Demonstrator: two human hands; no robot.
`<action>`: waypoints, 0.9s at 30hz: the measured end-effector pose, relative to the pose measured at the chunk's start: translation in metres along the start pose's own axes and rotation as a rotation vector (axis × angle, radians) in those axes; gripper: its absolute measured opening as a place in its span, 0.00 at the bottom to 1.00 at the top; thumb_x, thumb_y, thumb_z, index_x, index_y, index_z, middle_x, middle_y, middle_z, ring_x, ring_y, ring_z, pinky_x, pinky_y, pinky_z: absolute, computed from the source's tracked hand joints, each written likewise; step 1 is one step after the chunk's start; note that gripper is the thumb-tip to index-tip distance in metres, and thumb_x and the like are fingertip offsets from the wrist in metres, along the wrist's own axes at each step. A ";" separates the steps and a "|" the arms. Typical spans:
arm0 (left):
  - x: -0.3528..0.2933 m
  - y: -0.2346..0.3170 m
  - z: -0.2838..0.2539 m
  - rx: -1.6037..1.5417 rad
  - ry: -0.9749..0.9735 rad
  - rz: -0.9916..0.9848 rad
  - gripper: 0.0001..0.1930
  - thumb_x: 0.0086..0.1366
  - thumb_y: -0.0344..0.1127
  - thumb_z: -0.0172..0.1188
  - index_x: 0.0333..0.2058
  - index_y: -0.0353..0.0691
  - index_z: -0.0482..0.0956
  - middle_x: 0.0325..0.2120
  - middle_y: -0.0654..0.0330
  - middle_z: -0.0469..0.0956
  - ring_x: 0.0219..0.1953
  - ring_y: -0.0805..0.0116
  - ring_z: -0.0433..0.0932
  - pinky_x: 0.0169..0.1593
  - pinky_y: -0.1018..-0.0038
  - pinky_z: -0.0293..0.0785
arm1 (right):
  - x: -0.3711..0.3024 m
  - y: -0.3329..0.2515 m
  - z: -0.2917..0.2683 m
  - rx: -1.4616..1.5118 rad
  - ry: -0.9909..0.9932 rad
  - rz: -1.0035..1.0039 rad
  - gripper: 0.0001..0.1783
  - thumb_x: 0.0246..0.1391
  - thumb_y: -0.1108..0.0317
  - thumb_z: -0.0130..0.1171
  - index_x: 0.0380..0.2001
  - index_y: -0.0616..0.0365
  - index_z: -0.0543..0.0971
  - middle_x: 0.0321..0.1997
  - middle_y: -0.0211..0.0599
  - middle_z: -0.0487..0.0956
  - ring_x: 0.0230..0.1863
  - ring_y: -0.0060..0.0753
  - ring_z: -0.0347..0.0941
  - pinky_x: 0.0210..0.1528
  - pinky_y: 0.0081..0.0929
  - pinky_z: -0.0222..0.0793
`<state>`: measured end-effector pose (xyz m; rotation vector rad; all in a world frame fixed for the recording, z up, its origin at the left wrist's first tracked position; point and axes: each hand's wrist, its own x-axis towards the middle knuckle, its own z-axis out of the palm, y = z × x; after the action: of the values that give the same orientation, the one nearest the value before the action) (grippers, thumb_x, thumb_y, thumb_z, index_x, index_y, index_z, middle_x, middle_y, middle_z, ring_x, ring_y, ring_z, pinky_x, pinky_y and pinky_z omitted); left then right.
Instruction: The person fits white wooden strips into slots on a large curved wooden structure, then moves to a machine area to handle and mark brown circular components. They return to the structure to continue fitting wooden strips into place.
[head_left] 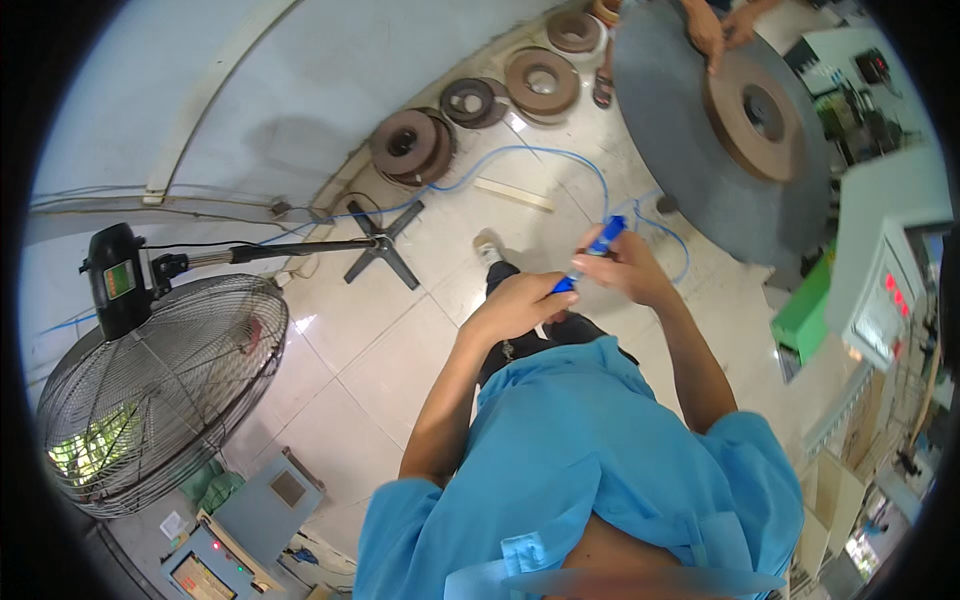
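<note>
In front of my waist, both my hands are closed on a slim blue marker [603,238] that slants up to the right. My left hand [520,302] grips its lower blue end. Higher up and further right, my right hand [632,268] pinches the upper blue part. A short pale stretch shows between the two blue parts; I cannot tell if they are joined there. The marker is held above the tiled floor and the dark trousers and shoe below.
A large black fan [165,390] stands at left on a star-shaped base [385,243]. Brown rolls [542,80] lie along the wall. A blue hose [540,150] crosses the floor. Another person's hands [706,38] touch a brown roll [735,115] on a grey round table [660,120].
</note>
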<state>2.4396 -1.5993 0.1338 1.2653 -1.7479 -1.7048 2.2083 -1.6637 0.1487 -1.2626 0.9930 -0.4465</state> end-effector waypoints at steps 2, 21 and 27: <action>-0.043 -0.010 0.026 -0.039 0.063 -0.144 0.21 0.78 0.49 0.58 0.37 0.35 0.83 0.25 0.55 0.85 0.28 0.62 0.85 0.36 0.64 0.78 | -0.015 0.010 0.028 -0.194 -0.068 -0.089 0.11 0.63 0.62 0.71 0.39 0.59 0.84 0.32 0.29 0.83 0.34 0.19 0.76 0.38 0.26 0.71; -0.445 -0.106 0.168 -0.319 0.807 -0.239 0.17 0.78 0.43 0.60 0.43 0.31 0.84 0.22 0.58 0.83 0.25 0.69 0.82 0.34 0.70 0.79 | -0.142 0.060 0.395 0.038 -0.650 -0.072 0.13 0.68 0.59 0.67 0.38 0.59 0.83 0.28 0.28 0.81 0.27 0.19 0.74 0.29 0.22 0.70; -0.603 -0.151 0.208 0.225 1.185 -0.522 0.19 0.74 0.49 0.62 0.43 0.36 0.84 0.23 0.49 0.84 0.26 0.48 0.86 0.33 0.55 0.80 | -0.177 0.087 0.588 -0.206 -0.675 -0.129 0.13 0.62 0.58 0.71 0.31 0.56 0.84 0.23 0.25 0.78 0.26 0.16 0.72 0.27 0.25 0.65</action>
<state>2.6360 -0.9742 0.1393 2.2896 -0.9033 -0.5699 2.5734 -1.1630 0.1237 -1.5251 0.3901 0.0032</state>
